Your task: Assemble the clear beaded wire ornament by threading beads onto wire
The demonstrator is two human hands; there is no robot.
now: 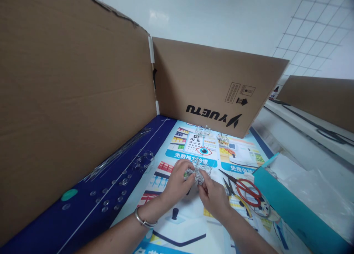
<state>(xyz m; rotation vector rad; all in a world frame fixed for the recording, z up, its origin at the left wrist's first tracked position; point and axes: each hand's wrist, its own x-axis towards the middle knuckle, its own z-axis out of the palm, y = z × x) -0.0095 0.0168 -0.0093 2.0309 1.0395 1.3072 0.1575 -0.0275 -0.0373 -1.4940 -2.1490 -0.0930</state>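
A pale wall rises behind the work place, with a dark-lined grid at far right. A tall cardboard panel walls off the left side, and a second panel, printed with upside-down lettering, stands across the far edge. Between them lies a printed sheet in light blue, with a dark blue strip along its left. At near right a teal box holds clear plastic. The left hand and right hand meet over the sheet, thumbs and fingers together, both pinching one clear beaded cluster held between them. Just right of them lie red-handled scissors and yellow-handled pliers; two similar pieces sit at the far end, and thin wires and loose clear beads lie on the left strip. The step in hand looks like close fingertip shaping of the cluster, though the fingers hide the detail; the next move likely calls for one hand steadying it while the other makes small adjustments.
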